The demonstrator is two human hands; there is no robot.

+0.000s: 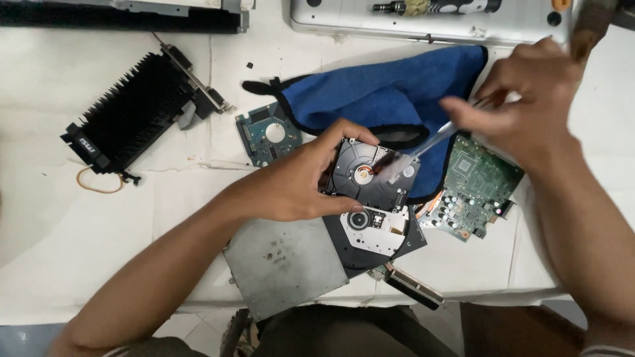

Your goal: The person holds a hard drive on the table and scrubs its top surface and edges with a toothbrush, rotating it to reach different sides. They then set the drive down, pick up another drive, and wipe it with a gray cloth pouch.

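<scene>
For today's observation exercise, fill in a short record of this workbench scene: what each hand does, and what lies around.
Left hand: grips an opened hard drive, tilted up off the table
Right hand: holds a brush, blurred, its tip on the drive
Under the drive: optical drive beside a grey metal cover
Behind: blue cloth
Left side: black finned heatsink, small circuit board
Right side: green circuit board

Bright, even light across my feed, probably from overhead; the white table cover (79, 251) nearly blows out at the right edge. Shadows are soft and short, sitting just under the forearms and beside the black finned card (132, 109) in the upper left. Right hand (529, 99) and the thin tool (430, 139) it holds are motion-blurred. Centre is fairly sharp. Slight compression softness throughout, corners a bit stretched.
</scene>
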